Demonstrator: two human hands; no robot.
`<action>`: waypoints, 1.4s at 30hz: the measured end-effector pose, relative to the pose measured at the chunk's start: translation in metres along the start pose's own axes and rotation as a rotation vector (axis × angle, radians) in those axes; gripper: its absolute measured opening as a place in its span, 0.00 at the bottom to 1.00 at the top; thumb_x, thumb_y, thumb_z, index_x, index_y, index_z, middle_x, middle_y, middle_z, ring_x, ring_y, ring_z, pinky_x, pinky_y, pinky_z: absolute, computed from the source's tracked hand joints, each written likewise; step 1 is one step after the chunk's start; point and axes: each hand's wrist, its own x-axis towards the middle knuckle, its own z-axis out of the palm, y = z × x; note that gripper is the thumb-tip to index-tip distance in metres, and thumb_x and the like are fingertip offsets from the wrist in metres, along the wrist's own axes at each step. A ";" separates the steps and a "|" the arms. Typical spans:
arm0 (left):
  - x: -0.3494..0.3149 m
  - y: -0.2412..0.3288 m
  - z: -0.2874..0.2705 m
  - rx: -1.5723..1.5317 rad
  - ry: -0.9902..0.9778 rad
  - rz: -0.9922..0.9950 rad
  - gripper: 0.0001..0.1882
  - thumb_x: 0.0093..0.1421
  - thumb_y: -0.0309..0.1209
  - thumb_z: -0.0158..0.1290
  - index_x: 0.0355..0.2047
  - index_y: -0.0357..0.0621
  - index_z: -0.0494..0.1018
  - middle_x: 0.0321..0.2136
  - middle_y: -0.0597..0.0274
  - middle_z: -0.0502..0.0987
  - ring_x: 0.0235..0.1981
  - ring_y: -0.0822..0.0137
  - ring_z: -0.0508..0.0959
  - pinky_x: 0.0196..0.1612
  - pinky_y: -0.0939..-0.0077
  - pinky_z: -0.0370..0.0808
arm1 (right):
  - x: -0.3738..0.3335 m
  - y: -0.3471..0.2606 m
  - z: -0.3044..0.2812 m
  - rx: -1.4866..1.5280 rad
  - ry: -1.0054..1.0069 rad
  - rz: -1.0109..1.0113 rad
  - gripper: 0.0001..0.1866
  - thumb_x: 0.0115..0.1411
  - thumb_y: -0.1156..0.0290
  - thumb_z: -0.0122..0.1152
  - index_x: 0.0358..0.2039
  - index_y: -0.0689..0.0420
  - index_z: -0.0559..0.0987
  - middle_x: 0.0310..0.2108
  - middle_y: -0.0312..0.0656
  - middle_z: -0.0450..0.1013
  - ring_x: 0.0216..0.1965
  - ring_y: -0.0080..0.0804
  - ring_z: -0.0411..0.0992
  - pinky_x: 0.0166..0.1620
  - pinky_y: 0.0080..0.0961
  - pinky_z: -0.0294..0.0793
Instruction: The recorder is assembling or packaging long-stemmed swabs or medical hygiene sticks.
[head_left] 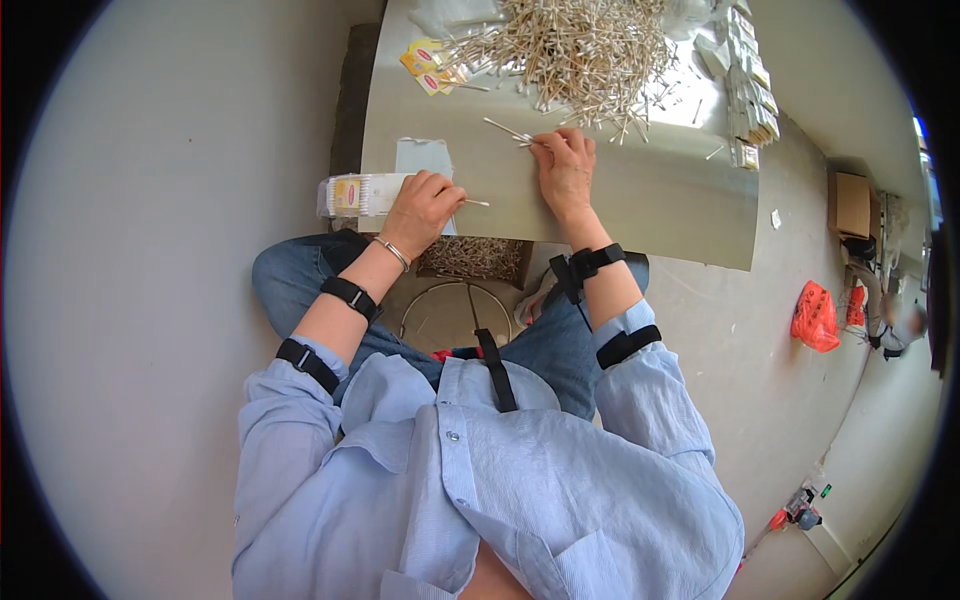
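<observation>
My left hand [428, 208] is closed near the front left of the metal table [640, 200], and a cotton swab [478, 203] pokes out to the right from its fingers. Beside it lies a clear plastic pack [347, 196] with a yellow label and white swab tips; the hand covers the pack's right end. Farther right, my right hand [566, 172] pinches a few cotton swabs [520, 137] against the tabletop, their ends pointing left. A pale blue sheet [424, 156] lies flat beyond the left hand, partly under it.
A large heap of loose swabs [590, 50] covers the table's far side. Yellow cards [425, 62] lie left of it, and filled packs [752, 85] line the right edge. A box of swabs [475, 257] sits below the front edge. A red bag [815, 317] and a person [897, 328] are far right.
</observation>
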 end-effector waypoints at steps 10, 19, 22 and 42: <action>0.002 0.005 -0.002 0.100 0.267 -0.153 0.28 0.48 0.37 0.63 0.50 0.47 0.70 0.51 0.56 0.69 0.55 0.54 0.65 0.60 0.59 0.60 | -0.023 -0.064 0.020 0.135 -0.113 -0.146 0.03 0.51 0.68 0.65 0.28 0.46 0.81 0.32 0.31 0.70 0.39 0.36 0.66 0.43 0.33 0.65; -0.003 -0.003 0.003 0.064 0.090 -0.152 0.29 0.50 0.38 0.62 0.52 0.44 0.69 0.51 0.56 0.69 0.54 0.56 0.66 0.60 0.60 0.61 | 0.040 -0.060 0.035 0.118 -0.062 -0.193 0.08 0.52 0.71 0.62 0.35 0.53 0.81 0.37 0.43 0.72 0.43 0.46 0.67 0.47 0.37 0.68; 0.000 -0.001 0.000 0.034 0.105 -0.168 0.28 0.51 0.38 0.61 0.52 0.44 0.69 0.52 0.55 0.69 0.56 0.55 0.65 0.60 0.60 0.61 | 0.074 -0.054 0.048 0.024 -0.031 -0.249 0.08 0.53 0.70 0.61 0.34 0.53 0.81 0.37 0.41 0.73 0.44 0.45 0.67 0.48 0.37 0.69; 0.003 0.003 -0.002 0.028 0.097 -0.124 0.24 0.53 0.34 0.59 0.51 0.45 0.70 0.53 0.57 0.69 0.58 0.58 0.65 0.63 0.59 0.60 | -0.010 -0.049 0.004 0.191 -0.287 -0.281 0.07 0.52 0.75 0.57 0.34 0.53 0.77 0.37 0.42 0.70 0.41 0.44 0.67 0.46 0.36 0.68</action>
